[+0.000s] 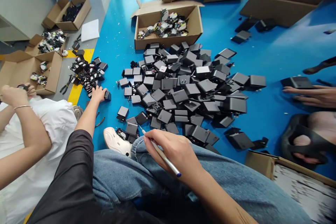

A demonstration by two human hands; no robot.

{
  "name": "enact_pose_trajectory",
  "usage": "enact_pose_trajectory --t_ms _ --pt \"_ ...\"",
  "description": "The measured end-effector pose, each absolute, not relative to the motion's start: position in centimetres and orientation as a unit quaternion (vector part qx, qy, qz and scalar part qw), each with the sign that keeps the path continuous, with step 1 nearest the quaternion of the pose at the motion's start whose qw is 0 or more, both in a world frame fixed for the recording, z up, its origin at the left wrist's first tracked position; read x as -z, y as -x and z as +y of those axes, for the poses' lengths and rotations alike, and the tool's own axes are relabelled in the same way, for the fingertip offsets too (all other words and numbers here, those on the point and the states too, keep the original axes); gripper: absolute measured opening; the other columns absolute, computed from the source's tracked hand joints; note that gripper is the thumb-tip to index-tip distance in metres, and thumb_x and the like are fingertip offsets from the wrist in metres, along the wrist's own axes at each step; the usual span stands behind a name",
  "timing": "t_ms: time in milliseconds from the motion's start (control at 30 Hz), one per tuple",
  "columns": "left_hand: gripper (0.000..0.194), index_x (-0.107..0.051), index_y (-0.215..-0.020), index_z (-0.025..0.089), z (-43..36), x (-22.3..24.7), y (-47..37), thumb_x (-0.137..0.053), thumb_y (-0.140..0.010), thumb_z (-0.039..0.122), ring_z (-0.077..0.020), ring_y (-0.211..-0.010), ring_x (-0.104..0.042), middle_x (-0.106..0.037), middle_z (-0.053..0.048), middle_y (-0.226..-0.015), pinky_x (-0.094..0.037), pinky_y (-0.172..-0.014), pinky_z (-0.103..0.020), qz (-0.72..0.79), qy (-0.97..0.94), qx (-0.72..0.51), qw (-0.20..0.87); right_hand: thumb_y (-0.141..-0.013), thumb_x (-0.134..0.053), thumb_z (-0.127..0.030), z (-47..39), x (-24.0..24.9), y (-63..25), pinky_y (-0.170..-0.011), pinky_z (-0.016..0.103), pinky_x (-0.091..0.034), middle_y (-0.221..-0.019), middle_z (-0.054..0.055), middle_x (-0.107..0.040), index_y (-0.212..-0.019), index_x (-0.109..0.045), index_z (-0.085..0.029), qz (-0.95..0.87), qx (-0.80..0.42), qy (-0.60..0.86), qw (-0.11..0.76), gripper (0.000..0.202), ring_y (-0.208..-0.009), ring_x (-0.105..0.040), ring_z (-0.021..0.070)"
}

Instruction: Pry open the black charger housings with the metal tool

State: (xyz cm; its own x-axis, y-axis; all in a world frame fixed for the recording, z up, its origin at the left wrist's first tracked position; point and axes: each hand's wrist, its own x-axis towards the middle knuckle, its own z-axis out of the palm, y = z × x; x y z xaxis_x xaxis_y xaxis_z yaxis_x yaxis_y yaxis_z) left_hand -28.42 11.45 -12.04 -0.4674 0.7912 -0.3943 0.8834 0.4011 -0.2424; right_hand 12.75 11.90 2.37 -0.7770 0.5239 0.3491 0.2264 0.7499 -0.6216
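Note:
My left hand (98, 94) reaches out to the left, its fingers at the edge of a small heap of opened dark parts (88, 71). A small dark block (107, 95) lies against its right side; whether the fingers grip it is not clear. In my right hand (170, 147) is a silver pen-like tool (165, 159) with a blue end, its thin tip pointing up and left toward the black cases. A large pile of dark grey cases (181, 94) spreads over the blue floor (115, 45) beyond my knees.
Behind the pile, an open cardboard box (168, 42) holds mixed parts. At the left sits a person in white (52, 126), near pliers (65, 84) and boxes. Another person's hand (312, 94) touches a case at the right. A box (262, 162) stands lower right.

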Motion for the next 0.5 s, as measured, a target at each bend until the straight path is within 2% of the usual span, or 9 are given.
enact_pose_trajectory --t_ms 100,133,300,400,500 --pt "0.094 -0.035 -0.149 0.023 11.5 11.7 29.4 -0.08 -0.069 0.045 -0.0409 -0.128 -0.043 -0.053 -0.019 -0.136 -0.032 -0.106 -0.055 0.807 -0.531 0.223 0.132 -0.097 -0.052 -0.016 12.0 -2.5 -12.6 -0.053 0.023 -0.038 -0.063 -0.002 -0.064 -0.082 -0.061 -0.018 -0.901 -0.283 0.208 0.254 0.017 -0.054 -0.057 0.0094" --pt "0.098 -0.032 -0.15 0.024 11.5 11.7 29.6 -0.081 -0.068 0.045 -0.0415 -0.128 -0.044 -0.053 -0.019 -0.136 -0.032 -0.106 -0.054 0.802 -0.538 0.222 0.135 -0.097 -0.052 -0.016 12.1 -2.5 -12.6 -0.053 0.023 -0.038 -0.064 -0.002 -0.065 -0.083 -0.062 -0.017 -0.901 -0.283 0.208 0.255 0.017 -0.054 -0.058 0.0097" --pt "0.067 -0.042 -0.144 0.029 11.8 11.9 30.0 -0.066 -0.082 0.037 -0.0375 -0.128 -0.046 -0.054 -0.013 -0.138 -0.03 -0.108 -0.05 0.789 -0.564 0.204 0.133 -0.096 -0.052 -0.015 12.2 -2.1 -12.6 -0.054 0.024 -0.039 -0.068 0.0 -0.068 -0.085 -0.062 -0.017 -0.904 -0.28 0.204 0.25 0.015 -0.058 -0.063 0.0112" --pt "0.065 -0.044 -0.143 0.027 12.9 12.0 30.3 -0.065 -0.082 0.033 -0.0363 -0.125 -0.049 -0.056 -0.013 -0.135 -0.031 -0.107 -0.049 0.791 -0.565 0.199 0.125 -0.095 -0.052 -0.014 12.2 -2.0 -12.4 -0.053 0.024 -0.039 -0.067 0.0 -0.068 -0.083 -0.062 -0.017 -0.907 -0.271 0.204 0.249 0.016 -0.056 -0.061 0.0109" --pt "0.068 -0.042 -0.144 0.019 14.3 11.9 30.7 -0.065 -0.082 0.033 -0.041 -0.126 -0.048 -0.054 -0.019 -0.134 -0.031 -0.105 -0.053 0.802 -0.555 0.196 0.102 -0.094 -0.053 -0.012 12.3 -1.9 -12.1 -0.051 0.025 -0.037 -0.063 -0.001 -0.065 -0.079 -0.06 -0.017 -0.909 -0.261 0.202 0.253 0.018 -0.052 -0.058 0.0103"
